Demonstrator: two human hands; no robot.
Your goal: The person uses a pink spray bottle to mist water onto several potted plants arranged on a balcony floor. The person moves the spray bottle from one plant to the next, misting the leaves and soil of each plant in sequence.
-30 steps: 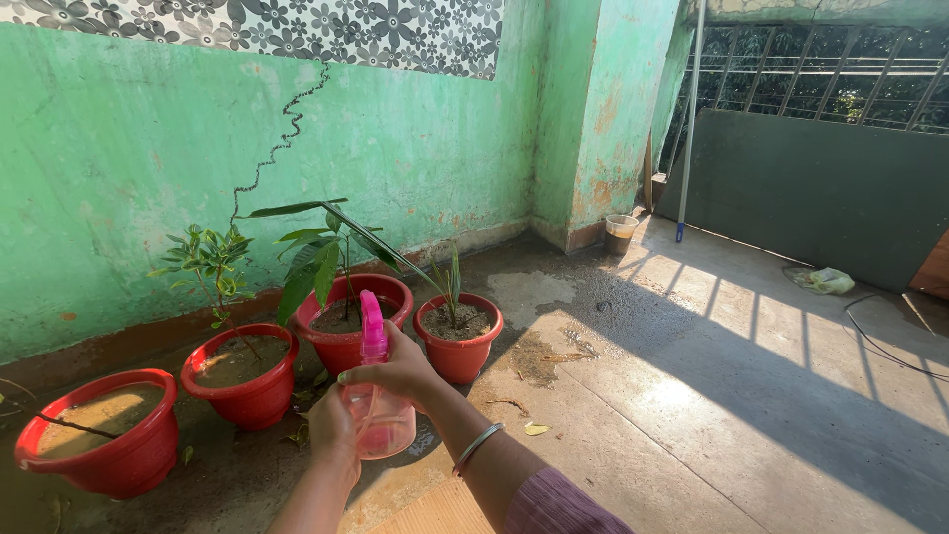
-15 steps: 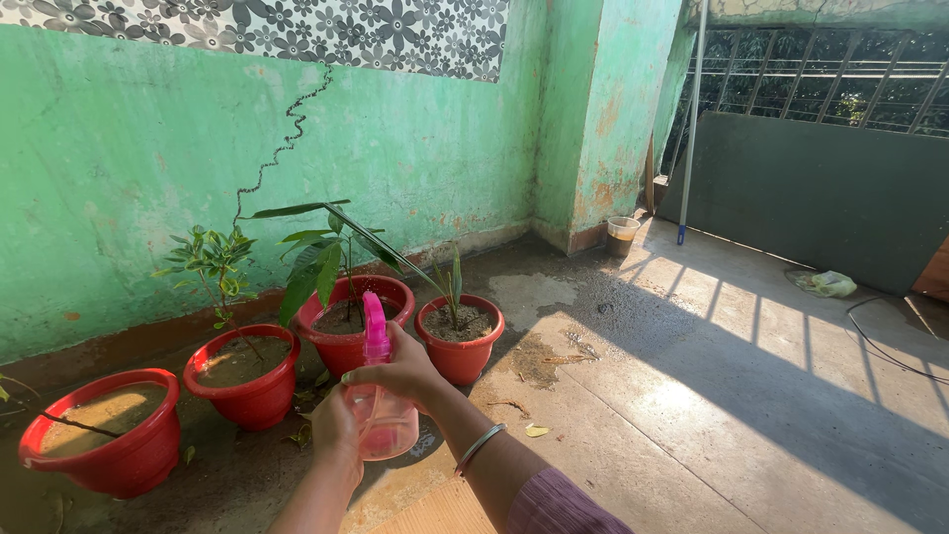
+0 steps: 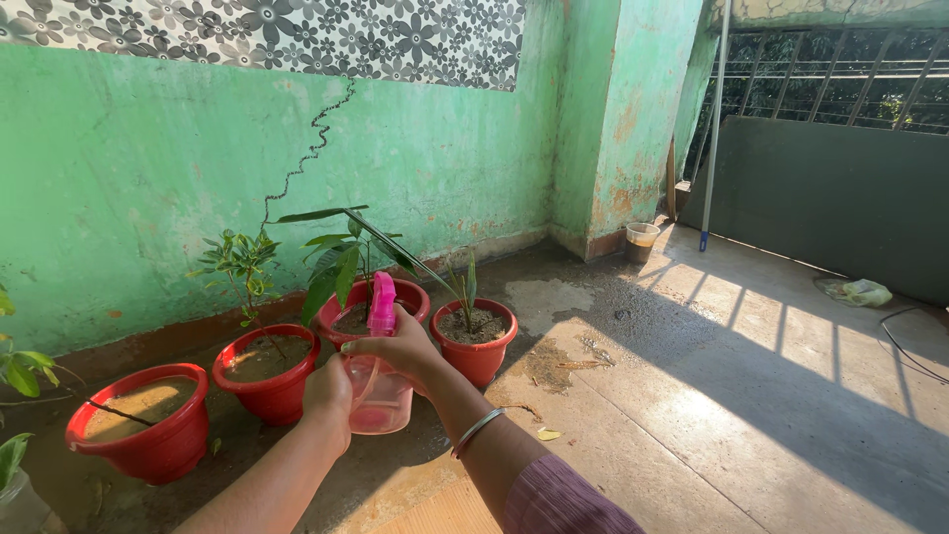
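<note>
Both hands held a spray bottle (image 3: 378,391) in front of the pots: the left hand (image 3: 327,394) cupped its clear pink body, which held a little liquid, and the right hand (image 3: 400,352) gripped the neck below the bright pink nozzle. Beyond stood four red pots (image 3: 150,445) of brown soil, three with green plants. Farther off, a small bucket (image 3: 642,240) sat by the green wall (image 3: 148,178).

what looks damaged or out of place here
A long jagged crack runs down the green wall; paint peels off the pillar. A crumpled bag and dead leaf litter the floor.
</note>
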